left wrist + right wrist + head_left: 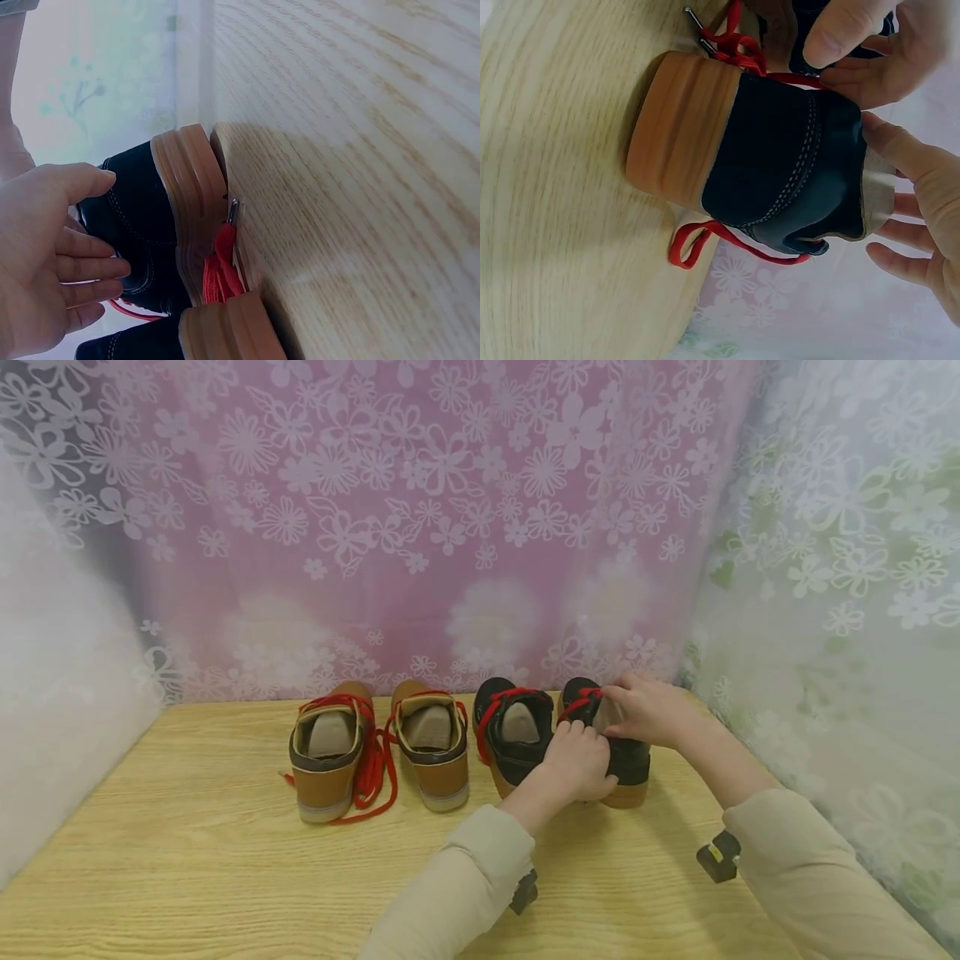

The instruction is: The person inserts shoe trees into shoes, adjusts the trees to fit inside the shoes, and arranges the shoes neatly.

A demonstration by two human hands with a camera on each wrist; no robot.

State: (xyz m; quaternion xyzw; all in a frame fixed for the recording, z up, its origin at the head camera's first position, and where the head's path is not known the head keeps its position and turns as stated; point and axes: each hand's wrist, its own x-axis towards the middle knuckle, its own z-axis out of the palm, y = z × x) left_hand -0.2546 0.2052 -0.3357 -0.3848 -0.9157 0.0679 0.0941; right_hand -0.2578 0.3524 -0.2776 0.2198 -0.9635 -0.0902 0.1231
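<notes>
Two black shoes with red laces stand side by side at the right in the head view, heels toward me. My right hand [652,710] is at the opening of the right black shoe [628,764]. Its thumb and fingers lie on either side of a beige insert [877,191] that sticks up past the collar, pinching it. My left hand [45,255] is beside the same shoe, fingers loosely extended near its collar and holding nothing. The left black shoe [517,764], partly behind my left hand, has a beige insert [519,723] inside.
Two brown shoes, a left one [324,785] and a right one [441,781], stand to the left with beige inserts inside. Loose red laces [371,777] trail between them on the wooden table [225,877]. A pink floral curtain [420,510] hangs behind.
</notes>
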